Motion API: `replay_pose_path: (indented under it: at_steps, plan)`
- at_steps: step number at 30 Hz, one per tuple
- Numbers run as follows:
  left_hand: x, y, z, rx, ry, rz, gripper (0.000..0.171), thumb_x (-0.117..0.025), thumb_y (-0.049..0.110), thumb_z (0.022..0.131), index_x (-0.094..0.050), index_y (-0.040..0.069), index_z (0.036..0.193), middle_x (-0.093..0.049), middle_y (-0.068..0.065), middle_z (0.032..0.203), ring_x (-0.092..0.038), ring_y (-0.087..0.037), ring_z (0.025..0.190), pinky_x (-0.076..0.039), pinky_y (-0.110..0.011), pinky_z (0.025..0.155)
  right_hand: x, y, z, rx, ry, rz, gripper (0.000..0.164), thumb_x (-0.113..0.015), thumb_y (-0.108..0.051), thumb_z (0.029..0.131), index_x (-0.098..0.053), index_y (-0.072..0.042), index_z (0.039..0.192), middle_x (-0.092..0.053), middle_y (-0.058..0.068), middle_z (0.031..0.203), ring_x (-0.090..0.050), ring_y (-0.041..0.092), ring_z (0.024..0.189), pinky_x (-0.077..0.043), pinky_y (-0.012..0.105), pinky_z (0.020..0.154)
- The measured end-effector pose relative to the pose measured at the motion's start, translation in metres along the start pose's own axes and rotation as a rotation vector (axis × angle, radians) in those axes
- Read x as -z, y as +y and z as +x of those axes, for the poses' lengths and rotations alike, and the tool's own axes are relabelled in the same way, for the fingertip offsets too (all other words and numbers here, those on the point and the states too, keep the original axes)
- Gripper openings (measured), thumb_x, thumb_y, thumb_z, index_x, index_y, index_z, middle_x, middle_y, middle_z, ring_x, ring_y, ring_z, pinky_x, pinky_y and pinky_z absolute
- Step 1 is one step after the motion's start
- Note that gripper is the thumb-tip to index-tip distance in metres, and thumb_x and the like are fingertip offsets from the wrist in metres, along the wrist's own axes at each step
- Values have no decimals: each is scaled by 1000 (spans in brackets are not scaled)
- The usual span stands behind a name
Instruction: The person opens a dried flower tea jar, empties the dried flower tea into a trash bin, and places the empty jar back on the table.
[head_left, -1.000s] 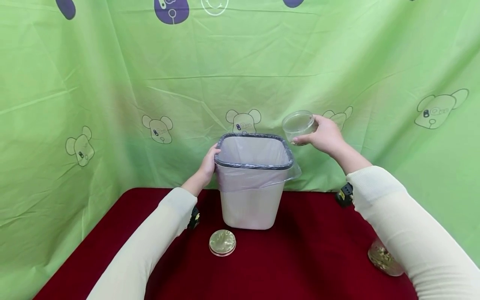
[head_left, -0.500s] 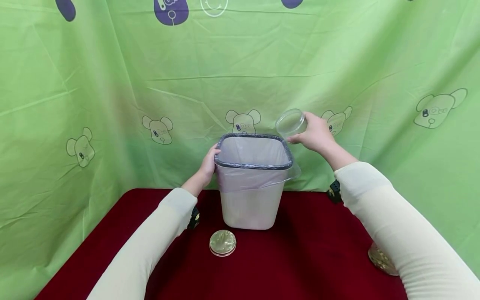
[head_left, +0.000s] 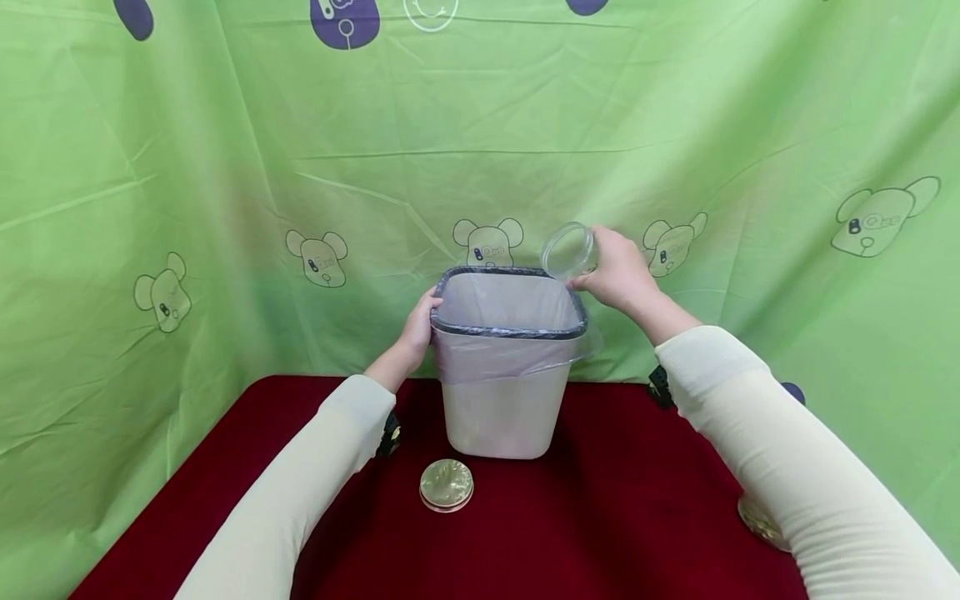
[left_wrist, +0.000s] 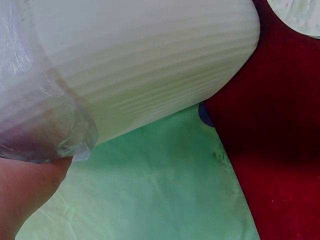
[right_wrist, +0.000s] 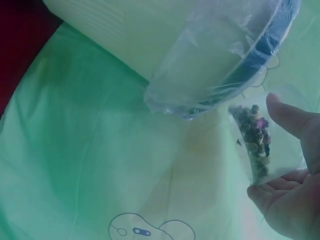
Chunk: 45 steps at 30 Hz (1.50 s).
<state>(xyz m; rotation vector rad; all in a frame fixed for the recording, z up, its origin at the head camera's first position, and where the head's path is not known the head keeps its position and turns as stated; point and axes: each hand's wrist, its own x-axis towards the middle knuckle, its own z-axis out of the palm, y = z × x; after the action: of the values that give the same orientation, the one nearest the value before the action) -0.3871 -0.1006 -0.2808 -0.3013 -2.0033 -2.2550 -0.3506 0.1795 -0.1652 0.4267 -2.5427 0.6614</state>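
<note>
A cream trash bin [head_left: 504,417] stands upright on the table, lined with a thin clear bag [head_left: 498,358] under a dark rim ring. My left hand [head_left: 417,327] grips its left rim; in the left wrist view the bag partly covers that hand. My right hand [head_left: 617,268] holds a clear plastic jar [head_left: 567,252] at the bin's right rear corner. The jar has no lid and tilts with its mouth toward the bin. Dried flower bits [right_wrist: 257,137] lie inside it at the bottom end, purple and brownish, in the right wrist view.
Round gold lids [head_left: 446,483] lie on the dark red tablecloth [head_left: 540,533] in front of the bin. Another jar [head_left: 761,523] stands at the right, mostly hidden behind my right sleeve. A green printed curtain [head_left: 375,167] hangs close behind the bin.
My right hand has moved left with the jar, to the bin's rim, and tilted it further. The left hand and the bin have stayed in place.
</note>
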Motion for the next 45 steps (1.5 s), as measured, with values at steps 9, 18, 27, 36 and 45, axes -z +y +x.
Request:
replay_pose_path:
  at_steps: [9,18,27,36,45]
  plan:
    - [1,3,-1,-5,-16,6,50,-32,17,90,-26,9,139,-28,-14,139,-27,-29,124,-21,-38,99,-5,-1,0,49,1,-54,80,-79,-10,60,-38,1,127,-49,19,115,-46,35,100,-35,49,87]
    - [0,-1,-2,-40,5,39,53,-33,21,86,-29,10,138,-33,-13,137,-32,-27,121,-24,-35,98,-9,0,0,97,-1,-92,80,-78,-4,58,-38,1,127,-47,20,116,-46,35,101,-35,49,88]
    - [1,-1,-3,-53,-4,39,53,-32,20,86,-28,9,138,-31,-15,137,-30,-29,122,-23,-36,98,-13,0,0,173,15,-152,73,-78,-1,57,-42,2,121,-48,19,113,-45,35,101,-37,48,86]
    - [-1,-1,-5,-55,-11,28,54,-31,20,86,-27,8,138,-28,-15,139,-27,-29,124,-22,-36,99,-15,-4,-3,221,-2,-242,84,-75,-2,62,-29,5,132,-35,24,130,-33,38,118,-28,45,96]
    - [0,0,-4,-55,-18,53,54,-31,21,86,-26,9,138,-28,-14,139,-26,-29,124,-22,-36,99,-16,-7,-4,264,-4,-298,87,-75,-2,63,-25,7,134,-31,25,133,-28,37,122,-25,43,98]
